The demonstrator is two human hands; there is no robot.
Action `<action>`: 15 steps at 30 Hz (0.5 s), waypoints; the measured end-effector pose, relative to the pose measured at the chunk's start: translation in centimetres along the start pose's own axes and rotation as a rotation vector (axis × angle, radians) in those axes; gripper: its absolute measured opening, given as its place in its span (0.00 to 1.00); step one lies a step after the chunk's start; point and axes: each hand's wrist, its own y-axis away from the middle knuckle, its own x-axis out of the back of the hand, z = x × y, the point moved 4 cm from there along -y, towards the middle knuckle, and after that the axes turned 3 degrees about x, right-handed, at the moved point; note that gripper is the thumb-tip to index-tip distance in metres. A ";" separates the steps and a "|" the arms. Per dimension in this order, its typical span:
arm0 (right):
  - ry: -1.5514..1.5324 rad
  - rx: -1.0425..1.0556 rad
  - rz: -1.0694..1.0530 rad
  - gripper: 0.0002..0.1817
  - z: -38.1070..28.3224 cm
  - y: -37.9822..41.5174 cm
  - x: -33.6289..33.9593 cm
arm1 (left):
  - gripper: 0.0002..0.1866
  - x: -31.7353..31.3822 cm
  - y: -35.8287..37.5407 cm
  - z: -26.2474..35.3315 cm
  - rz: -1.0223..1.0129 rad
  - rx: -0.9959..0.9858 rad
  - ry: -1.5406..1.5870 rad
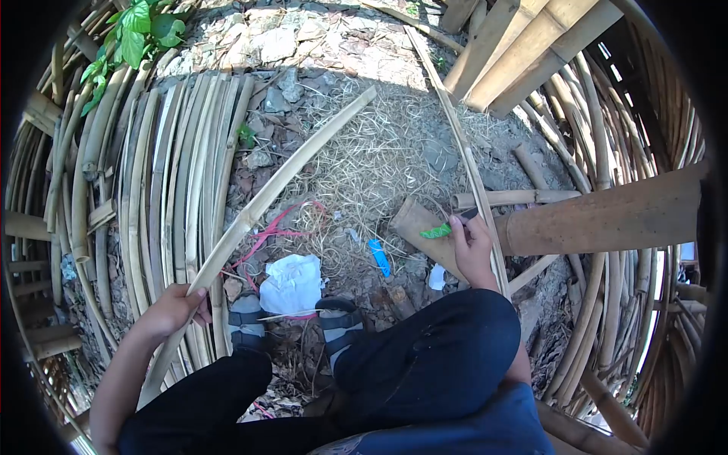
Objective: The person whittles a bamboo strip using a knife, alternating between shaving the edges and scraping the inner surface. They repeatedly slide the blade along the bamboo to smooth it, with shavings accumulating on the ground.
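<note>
The left hand (pixel 179 309) closes around a split bamboo slat (pixel 252 214) toward its lower end, thumb and fingers pinching its edges; the slat slants up across the ground in front, its near end passing between forearm and thigh, which probably helps steady its length. The right hand (pixel 475 246) is curled beside a long bamboo strip (pixel 459 136), just above a green wrapper (pixel 435 231); a dark piece shows at its fingers, but I cannot tell what it is or whether they pinch it or the strip. A thick bamboo pole (pixel 599 218) juts in from the right, near that hand. More bamboo slats (pixel 199 152) lie side by side at the left, perhaps to keep them orderly and within reach, while pale shavings (pixel 371 152) litter the ground between
</note>
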 end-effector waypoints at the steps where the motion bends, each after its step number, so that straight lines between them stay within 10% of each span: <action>1: 0.084 0.055 -0.002 0.09 -0.2 0.1 0.4 | 0.21 0.1 0.0 0.0 0.006 0.001 0.012; 15: 0.450 0.564 0.042 0.09 -5.6 -2.1 3.3 | 0.08 0.1 0.9 1.0 -0.072 0.034 -0.040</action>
